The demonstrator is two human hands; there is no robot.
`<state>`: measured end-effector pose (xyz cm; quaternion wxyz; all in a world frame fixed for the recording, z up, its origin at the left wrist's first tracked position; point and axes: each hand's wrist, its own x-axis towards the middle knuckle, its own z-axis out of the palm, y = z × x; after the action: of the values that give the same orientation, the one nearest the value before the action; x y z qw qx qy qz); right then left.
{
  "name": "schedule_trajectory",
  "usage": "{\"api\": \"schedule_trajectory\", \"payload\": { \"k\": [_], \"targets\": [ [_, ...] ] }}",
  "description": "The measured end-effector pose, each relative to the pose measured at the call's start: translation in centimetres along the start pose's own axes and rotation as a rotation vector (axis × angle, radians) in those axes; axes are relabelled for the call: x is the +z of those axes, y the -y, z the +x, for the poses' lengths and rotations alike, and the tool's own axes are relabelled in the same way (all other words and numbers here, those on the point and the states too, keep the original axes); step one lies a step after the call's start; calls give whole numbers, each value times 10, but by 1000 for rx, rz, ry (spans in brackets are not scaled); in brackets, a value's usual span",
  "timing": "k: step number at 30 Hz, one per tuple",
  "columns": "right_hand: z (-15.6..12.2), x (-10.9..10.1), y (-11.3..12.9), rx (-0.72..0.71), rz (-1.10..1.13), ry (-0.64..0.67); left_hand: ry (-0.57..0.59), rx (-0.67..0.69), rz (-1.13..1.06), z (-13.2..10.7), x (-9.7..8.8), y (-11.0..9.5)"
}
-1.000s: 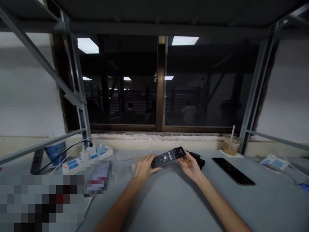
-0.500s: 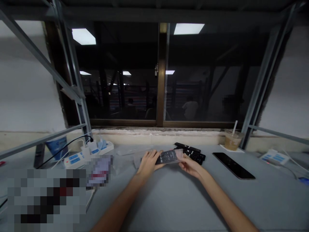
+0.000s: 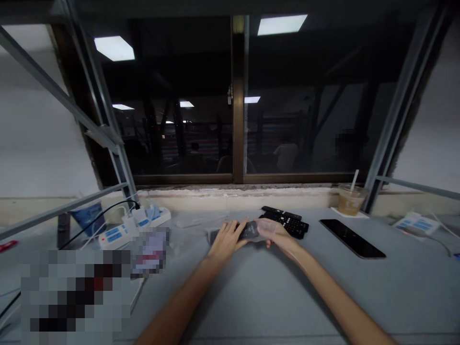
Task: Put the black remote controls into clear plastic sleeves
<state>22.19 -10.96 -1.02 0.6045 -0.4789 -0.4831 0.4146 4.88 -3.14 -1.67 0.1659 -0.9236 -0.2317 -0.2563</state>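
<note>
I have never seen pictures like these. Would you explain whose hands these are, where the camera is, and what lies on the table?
No machine works here: these are a person's two bare hands. Every picture comes from one camera worn on the head, looking forward and down. The left hand grips a dark remote control in a clear plastic sleeve; the right hand is at the other end, its grip blurred. On the grey table, more black remotes lie just beyond the right hand, with a phone and a cup farther right. A white power strip is at left.
</note>
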Motion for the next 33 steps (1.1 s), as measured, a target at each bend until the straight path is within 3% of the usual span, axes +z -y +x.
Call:
{"api": "schedule_trajectory", "payload": {
  "k": [2, 8, 16, 19, 23, 26, 30, 33],
  "targets": [
    [1, 3, -1, -25, -13, -35, 2, -8, -27, -1, 1, 0],
    [4, -3, -8, 19, -63, 19, 66, -5, -191, -2, 0, -2],
    [9, -19, -4, 4, -104, -179, 207, -44, -114, 1, -10, -8],
    [9, -23, -7, -34, -279, -283, 247, -44, -94, 0, -8, -11],
    [8, -30, -9, -122, -786, -440, 322, -141, -84, -1, -2, -10],
    [6, -31, -10, -126, -1020, -396, 322, -173, -61, -2, 0, -7],
    [4, -26, -12, -125, -1132, -247, 336, -158, -46, -3, 0, -5],
    [3, -22, -12, -127, -1170, -212, 348, -143, -67, -3, 0, -7]
  ]
}}
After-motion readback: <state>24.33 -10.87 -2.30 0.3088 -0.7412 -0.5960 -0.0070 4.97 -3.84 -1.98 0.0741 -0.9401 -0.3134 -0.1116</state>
